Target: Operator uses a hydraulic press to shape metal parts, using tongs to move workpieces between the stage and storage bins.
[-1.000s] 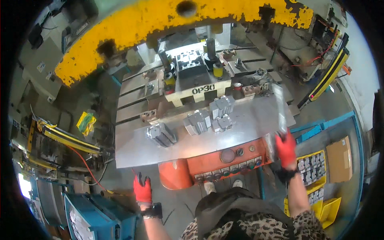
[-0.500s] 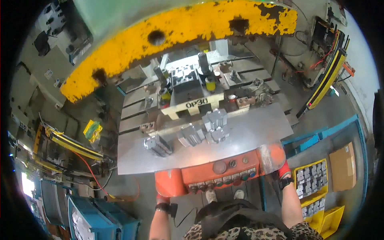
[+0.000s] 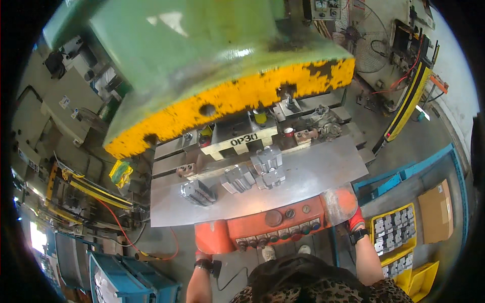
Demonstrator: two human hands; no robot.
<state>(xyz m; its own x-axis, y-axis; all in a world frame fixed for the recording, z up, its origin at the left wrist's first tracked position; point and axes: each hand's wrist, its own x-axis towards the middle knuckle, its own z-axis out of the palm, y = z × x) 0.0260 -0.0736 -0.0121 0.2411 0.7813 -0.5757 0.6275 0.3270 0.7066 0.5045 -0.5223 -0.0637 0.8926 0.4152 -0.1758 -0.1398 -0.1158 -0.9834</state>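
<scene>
My left hand (image 3: 203,256), in a red glove, is at the left end of an orange control box (image 3: 275,218), with its fingers hidden behind the rounded guard. At the box's other end, my red-gloved right hand (image 3: 356,219) reaches in beside the right guard, and those fingers are hidden too. Buttons and dials line the box. Beyond it, several stacks of grey metal parts (image 3: 237,179) rest on a bare metal plate (image 3: 323,164). Behind them stands a die (image 3: 240,144) with a pale front, partly covered by the lowered yellow-edged press ram (image 3: 237,91).
Yellow crates (image 3: 374,223) with rows of metal parts stand at right, beside a cardboard box (image 3: 435,212) and blue rails (image 3: 404,174). Yellow-and-black uprights (image 3: 411,98) flank the press. A blue bin (image 3: 134,278) stands at lower left; a red hose (image 3: 116,219) runs nearby.
The press ram has come down over the die, hiding its upper part and posts. Both my hands stay at the ends of the control box. The view has shifted slightly.
</scene>
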